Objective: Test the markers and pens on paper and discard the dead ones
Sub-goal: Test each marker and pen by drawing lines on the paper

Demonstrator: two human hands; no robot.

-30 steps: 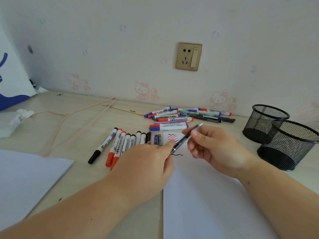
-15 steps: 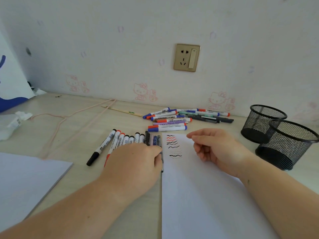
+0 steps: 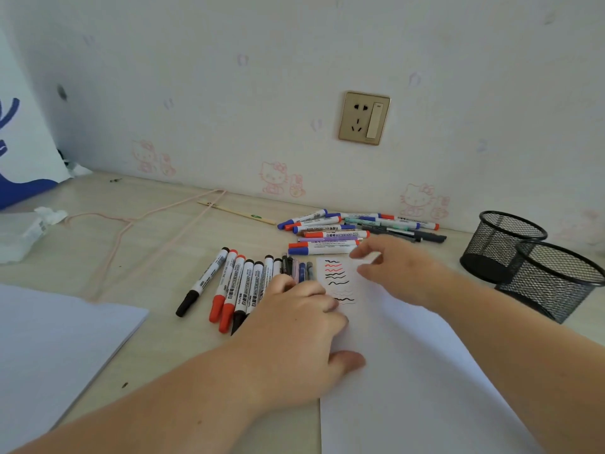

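A white sheet of paper (image 3: 409,371) lies in front of me with red and black test squiggles (image 3: 339,280) near its top left corner. Left of it a row of markers and pens (image 3: 235,283) lies side by side. A loose pile of markers (image 3: 343,231) lies behind the sheet near the wall. My left hand (image 3: 301,326) rests on the paper's left edge and hides the row's right end; its thumb lies on the sheet, and no pen shows in it. My right hand (image 3: 402,270) is stretched forward, blurred, its fingertips just short of the pile's nearest marker, holding nothing.
Two black mesh pen cups (image 3: 504,244) (image 3: 553,280) stand at the right. A stack of white paper (image 3: 49,348) lies at the left front. A pink wire hanger (image 3: 147,231) and a tissue pack (image 3: 23,231) lie at the back left.
A second ago both hands held a black pen over the sheet. My left hand laid it at the row's right end, and my right hand has moved forward to the pile.
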